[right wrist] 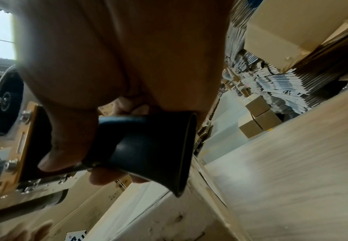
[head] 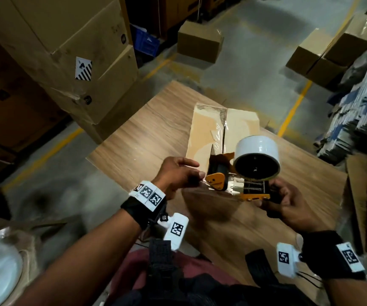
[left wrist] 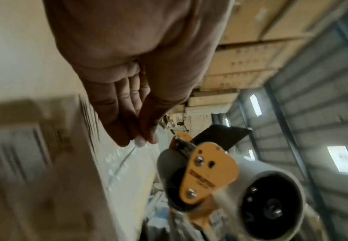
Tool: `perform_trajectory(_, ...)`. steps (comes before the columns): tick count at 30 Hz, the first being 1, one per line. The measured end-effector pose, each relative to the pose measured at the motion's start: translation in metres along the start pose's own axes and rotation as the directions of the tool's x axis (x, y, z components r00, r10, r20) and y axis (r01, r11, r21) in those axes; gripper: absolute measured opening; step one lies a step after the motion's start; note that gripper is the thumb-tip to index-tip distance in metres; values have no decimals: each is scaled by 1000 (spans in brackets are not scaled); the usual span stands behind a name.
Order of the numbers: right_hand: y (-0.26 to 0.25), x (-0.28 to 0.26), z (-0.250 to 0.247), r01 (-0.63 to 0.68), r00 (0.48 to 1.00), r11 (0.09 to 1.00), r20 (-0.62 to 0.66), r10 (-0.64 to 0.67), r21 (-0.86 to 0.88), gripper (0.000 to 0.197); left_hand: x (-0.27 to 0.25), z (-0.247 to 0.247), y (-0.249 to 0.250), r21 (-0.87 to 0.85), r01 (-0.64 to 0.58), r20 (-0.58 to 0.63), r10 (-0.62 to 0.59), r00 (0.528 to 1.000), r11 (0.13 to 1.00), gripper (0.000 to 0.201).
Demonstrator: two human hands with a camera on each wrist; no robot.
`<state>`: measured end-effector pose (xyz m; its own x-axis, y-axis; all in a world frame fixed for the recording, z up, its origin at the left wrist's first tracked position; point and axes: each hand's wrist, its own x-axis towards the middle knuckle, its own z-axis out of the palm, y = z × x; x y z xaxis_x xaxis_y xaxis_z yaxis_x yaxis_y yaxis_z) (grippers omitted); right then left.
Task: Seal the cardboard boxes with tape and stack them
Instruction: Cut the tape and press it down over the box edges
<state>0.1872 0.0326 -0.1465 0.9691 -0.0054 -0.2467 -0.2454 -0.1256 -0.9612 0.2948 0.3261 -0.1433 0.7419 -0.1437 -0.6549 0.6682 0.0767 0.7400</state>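
A cardboard box (head: 242,127) lies on the wooden table (head: 147,138), with clear tape along part of its top seam. Just in front of it, above the table, my right hand (head: 274,198) grips the black handle (right wrist: 148,146) of an orange tape dispenser (head: 219,181) that carries a white tape roll (head: 256,160). My left hand (head: 196,175) pinches the free end of the clear tape (left wrist: 125,158) at the dispenser's mouth, thumb against fingertips (left wrist: 123,138). The dispenser (left wrist: 208,176) sits close to the right of those fingers.
Tall stacked cartons (head: 67,51) stand to the left of the table. Small sealed boxes (head: 199,41) and a pair of boxes (head: 328,56) sit on the grey floor beyond. Stacks of flat printed packs (head: 359,102) line the right side. A blue crate (head: 145,40) is at the back.
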Motion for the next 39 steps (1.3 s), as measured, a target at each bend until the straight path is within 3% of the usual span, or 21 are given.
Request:
perform_trajectory(3,3,-1,-10,13,1000,998,-11,-14,-61,37,6,-36,3,74,-25,-95,32,995,997,29)
perform_trajectory(6,10,8,-24,42,999,987,15,-40,-155,47,13,-56,0,126,-2,-90,13,996,992,35)
perform_trajectory(9,20,21,-26,53,998,970,56,-41,-237,37,21,-53,-7,153,-32,-125,51,991,988,41)
perform_trajectory(16,30,35,-15,76,996,942,58,-60,-326,42,37,-65,-11,152,-92,-137,113,984,984,47)
perform_trajectory(25,37,53,-16,95,994,863,90,-58,-496,35,53,-73,-36,130,-72,-136,90,987,989,48)
perform_trajectory(29,35,57,-17,67,996,828,93,-19,-556,34,63,-68,-50,94,0,-94,9,996,996,49)
perform_trajectory(34,32,62,-15,65,995,775,102,-2,-628,33,73,-65,-52,14,210,45,-210,977,978,41)
perform_trajectory(39,27,65,-13,36,996,743,86,28,-669,43,74,-71,-77,220,364,98,-391,915,905,45)
